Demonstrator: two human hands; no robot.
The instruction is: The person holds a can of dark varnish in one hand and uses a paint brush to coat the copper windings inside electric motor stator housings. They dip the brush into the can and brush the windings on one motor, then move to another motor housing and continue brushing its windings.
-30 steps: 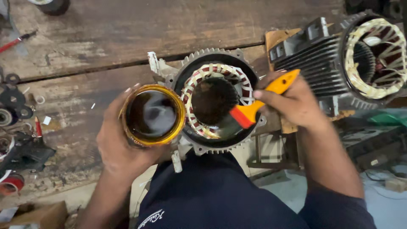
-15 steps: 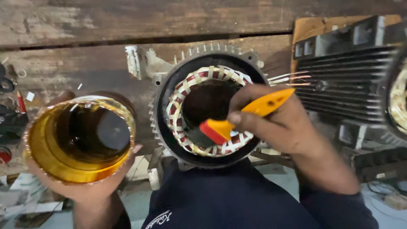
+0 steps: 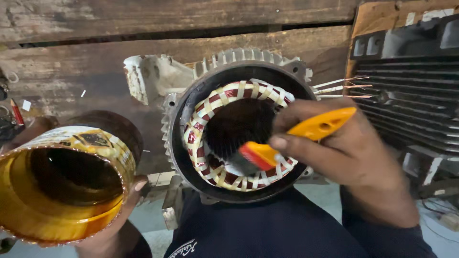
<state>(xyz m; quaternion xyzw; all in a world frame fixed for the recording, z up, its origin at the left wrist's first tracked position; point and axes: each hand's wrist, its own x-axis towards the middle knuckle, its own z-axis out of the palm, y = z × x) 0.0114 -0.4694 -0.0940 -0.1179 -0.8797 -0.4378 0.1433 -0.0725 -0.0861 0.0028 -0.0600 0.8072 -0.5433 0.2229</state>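
Bench: rough wooden planks point(image 3: 95, 52), dark and stained, run across the whole background.
Motors: two in sight. One open motor housing point(image 3: 239, 129) sits dead centre facing up; one black finned motor point(image 3: 406, 95) lies at 3 o'clock from it.
Windings: one ring of copper coil point(image 3: 234, 95) bound with pale tape lines the inside of the open housing.
Wires: three bare-tipped leads point(image 3: 342, 87) stick out at 2 o'clock from the housing.
Brush: one, with an orange handle point(image 3: 318, 126) and dark bristles point(image 3: 241, 165) resting on the winding ring at about 5 o'clock.
Right hand: the right hand point(image 3: 354, 157) is clamped on the brush handle, thumb on top, fingers wrapped underneath; the bristles lie at 9 o'clock from the knuckles.
Can: one open tin can point(image 3: 62, 186), its gold inside holding dark liquid, tilted towards the viewer at 8 o'clock from the housing.
Left hand: the left hand point(image 3: 126, 205) grips the can from below, only the thumb tip showing clearly on its rim.
Clutter: small tools point(image 3: 14, 114) at the far 9 o'clock edge, too blurred to count.
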